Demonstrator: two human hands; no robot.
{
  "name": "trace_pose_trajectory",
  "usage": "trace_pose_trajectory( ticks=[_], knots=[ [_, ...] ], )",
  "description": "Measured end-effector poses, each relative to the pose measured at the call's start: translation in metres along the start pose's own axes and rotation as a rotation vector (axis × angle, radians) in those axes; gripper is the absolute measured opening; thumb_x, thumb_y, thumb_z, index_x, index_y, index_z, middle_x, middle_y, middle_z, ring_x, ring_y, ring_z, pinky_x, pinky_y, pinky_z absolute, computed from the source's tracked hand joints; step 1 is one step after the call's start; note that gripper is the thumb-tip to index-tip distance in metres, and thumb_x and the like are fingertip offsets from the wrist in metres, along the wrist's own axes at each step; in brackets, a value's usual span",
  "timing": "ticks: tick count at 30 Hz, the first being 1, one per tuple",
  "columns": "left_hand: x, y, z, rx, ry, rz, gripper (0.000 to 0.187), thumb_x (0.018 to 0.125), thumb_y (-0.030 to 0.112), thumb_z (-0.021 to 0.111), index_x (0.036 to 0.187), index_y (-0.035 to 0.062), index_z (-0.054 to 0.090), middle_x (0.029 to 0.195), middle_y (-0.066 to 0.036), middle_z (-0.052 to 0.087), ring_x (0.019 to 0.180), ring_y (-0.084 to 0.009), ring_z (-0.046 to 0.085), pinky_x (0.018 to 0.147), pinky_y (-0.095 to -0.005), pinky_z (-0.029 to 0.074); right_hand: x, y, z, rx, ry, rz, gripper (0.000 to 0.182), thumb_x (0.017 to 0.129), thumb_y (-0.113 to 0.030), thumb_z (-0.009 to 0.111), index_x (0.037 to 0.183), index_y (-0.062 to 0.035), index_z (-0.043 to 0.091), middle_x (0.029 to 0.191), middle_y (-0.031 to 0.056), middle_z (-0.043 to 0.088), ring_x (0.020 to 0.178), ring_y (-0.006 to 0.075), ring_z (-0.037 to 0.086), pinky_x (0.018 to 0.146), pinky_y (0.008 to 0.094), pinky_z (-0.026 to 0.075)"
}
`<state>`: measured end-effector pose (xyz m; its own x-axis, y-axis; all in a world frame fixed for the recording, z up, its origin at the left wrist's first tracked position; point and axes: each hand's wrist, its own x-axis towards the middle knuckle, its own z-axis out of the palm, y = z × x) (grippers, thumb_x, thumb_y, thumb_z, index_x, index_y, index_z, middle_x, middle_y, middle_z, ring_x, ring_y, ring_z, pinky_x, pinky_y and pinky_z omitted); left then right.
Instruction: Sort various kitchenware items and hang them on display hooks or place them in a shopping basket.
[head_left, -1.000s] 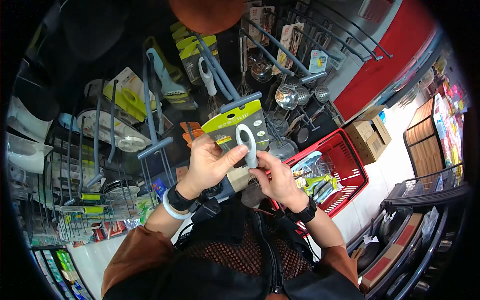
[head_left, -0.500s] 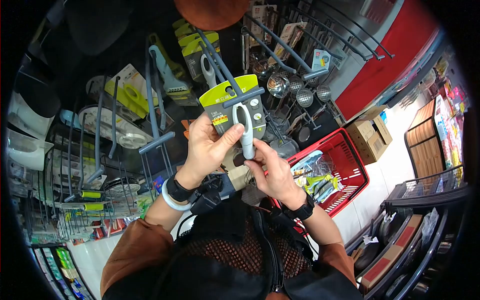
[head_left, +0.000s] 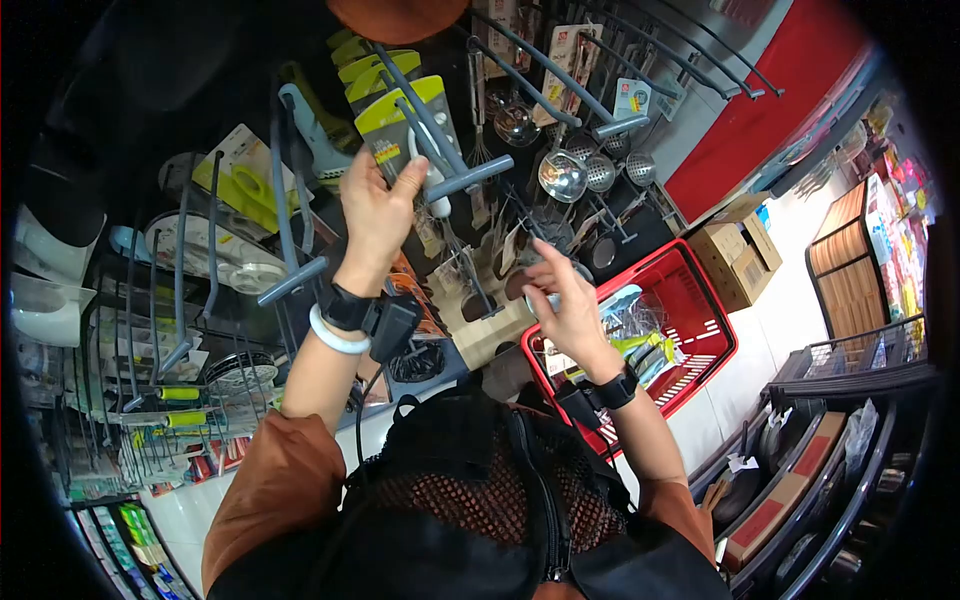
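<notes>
A peeler-like tool with a pale handle, on a green and grey card (head_left: 400, 115), hangs from a long display hook (head_left: 470, 178) in the upper middle. My left hand (head_left: 378, 215) grips this carded tool at its lower part, thumb in front and fingers behind the card. My right hand (head_left: 572, 310) is apart from it, lower and to the right, above the edge of a red basket (head_left: 722, 345); its fingers are spread and nothing is in them. Green-and-white packages (head_left: 650, 355) lie in the basket.
Metal hooks with ladles and skimmers (head_left: 563, 175) are at the upper right. A cardboard box (head_left: 738, 262) stands on the floor beside the basket. More hooks and packaged utensils (head_left: 250, 195) fill the left. Shelves with pans (head_left: 780, 500) are at the lower right.
My left hand and the carded tool have moved up and left, further in along the hook. My right hand has let go of the handle's lower end and moved right, its fingers opening.
</notes>
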<state>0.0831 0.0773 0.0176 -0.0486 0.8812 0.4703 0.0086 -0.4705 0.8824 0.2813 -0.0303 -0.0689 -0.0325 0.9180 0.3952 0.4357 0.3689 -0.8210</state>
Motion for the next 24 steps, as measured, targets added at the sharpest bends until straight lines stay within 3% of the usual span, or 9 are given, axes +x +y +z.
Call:
trace_pose_trajectory(
  ticks=[2, 9, 11, 13, 15, 17, 20, 22, 24],
  knots=[
    [0.008, -0.007, -0.001, 0.023, 0.018, 0.018, 0.021, 0.079, 0.011, 0.068, 0.09, 0.0014, 0.053, 0.078, 0.0, 0.056, 0.067, -0.0064, 0.05, 0.061, -0.0218, 0.04, -0.014, 0.012, -0.011, -0.059, 0.039, 0.048, 0.054, 0.075, 0.007, 0.059, 0.124, -0.004, 0.041, 0.09, 0.0126, 0.061, 0.078, 0.0208, 0.063, 0.069, 0.0295, 0.052],
    [0.021, -0.052, -0.021, 0.264, 0.147, 0.0, 0.025, 0.078, 0.015, 0.07, 0.093, 0.0023, 0.055, 0.082, 0.0, 0.056, 0.074, -0.0091, 0.051, 0.066, -0.0246, 0.042, -0.109, 0.12, -0.057, -0.291, 0.213, 0.526, 0.039, 0.073, 0.001, 0.061, 0.11, -0.0018, 0.05, 0.081, 0.0153, 0.062, 0.074, 0.028, 0.063, 0.065, 0.0349, 0.05],
    [0.019, -0.034, -0.014, 0.07, 0.077, -0.047, 0.023, 0.078, 0.012, 0.069, 0.093, 0.001, 0.055, 0.088, -0.002, 0.059, 0.079, -0.0106, 0.054, 0.069, -0.0264, 0.044, -0.152, 0.161, -0.069, -0.441, 0.262, 0.643, 0.036, 0.072, -0.003, 0.061, 0.107, -0.0003, 0.052, 0.081, 0.0177, 0.062, 0.076, 0.0325, 0.062, 0.067, 0.0392, 0.051],
    [0.017, -0.041, -0.022, 0.216, 0.185, -0.167, 0.023, 0.079, 0.01, 0.067, 0.095, -0.0011, 0.055, 0.093, -0.005, 0.06, 0.083, -0.0116, 0.056, 0.071, -0.0264, 0.045, -0.192, 0.189, -0.076, -0.635, 0.197, 0.879, 0.04, 0.073, -0.009, 0.059, 0.111, -0.0006, 0.051, 0.09, 0.0217, 0.062, 0.084, 0.0333, 0.062, 0.074, 0.0383, 0.05],
    [0.014, -0.041, -0.02, 0.044, 0.034, -0.07, 0.022, 0.081, 0.009, 0.066, 0.095, -0.0014, 0.053, 0.094, -0.006, 0.06, 0.081, -0.0111, 0.056, 0.071, -0.0247, 0.044, -0.229, 0.217, -0.074, -0.61, 0.189, 1.167, 0.045, 0.069, -0.012, 0.057, 0.111, 0.0023, 0.051, 0.097, 0.0276, 0.059, 0.094, 0.0389, 0.058, 0.081, 0.0413, 0.047],
    [0.008, -0.04, -0.011, -0.042, 0.002, -0.03, 0.023, 0.082, 0.009, 0.064, 0.096, -0.0012, 0.049, 0.093, -0.007, 0.059, 0.08, -0.0108, 0.056, 0.07, -0.0244, 0.045, -0.25, 0.232, -0.065, -0.642, 0.143, 1.303, 0.045, 0.07, -0.013, 0.052, 0.11, 0.0074, 0.047, 0.093, 0.0339, 0.057, 0.089, 0.0424, 0.059, 0.081, 0.0435, 0.047],
    [0.006, -0.052, -0.016, 0.041, -0.019, -0.056, 0.019, 0.085, 0.007, 0.06, 0.097, 0.0, 0.047, 0.091, -0.007, 0.058, 0.083, -0.0112, 0.055, 0.072, -0.0249, 0.044, -0.26, 0.241, -0.047, -0.581, 0.181, 1.433, 0.052, 0.072, -0.015, 0.054, 0.116, 0.0071, 0.037, 0.096, 0.0338, 0.056, 0.088, 0.0425, 0.059, 0.076, 0.046, 0.049],
    [0.005, -0.06, -0.026, 0.051, -0.054, -0.062, 0.02, 0.086, 0.006, 0.058, 0.101, -0.0013, 0.046, 0.096, -0.009, 0.057, 0.088, -0.0125, 0.055, 0.077, -0.0252, 0.044, -0.255, 0.241, -0.04, -0.267, 0.283, 1.613, 0.061, 0.073, -0.013, 0.057, 0.121, 0.0053, 0.023, 0.098, 0.0332, 0.055, 0.091, 0.0423, 0.058, 0.076, 0.0473, 0.049],
    [-0.002, -0.057, -0.026, 0.061, -0.032, -0.06, 0.026, 0.085, 0.005, 0.058, 0.106, -0.0026, 0.045, 0.102, -0.012, 0.056, 0.094, -0.0149, 0.054, 0.082, -0.0266, 0.043, -0.249, 0.226, -0.038, -0.225, 0.317, 1.589, 0.063, 0.073, -0.01, 0.058, 0.121, 0.004, 0.019, 0.098, 0.0324, 0.055, 0.091, 0.0419, 0.058, 0.077, 0.0473, 0.049]
  ],
)
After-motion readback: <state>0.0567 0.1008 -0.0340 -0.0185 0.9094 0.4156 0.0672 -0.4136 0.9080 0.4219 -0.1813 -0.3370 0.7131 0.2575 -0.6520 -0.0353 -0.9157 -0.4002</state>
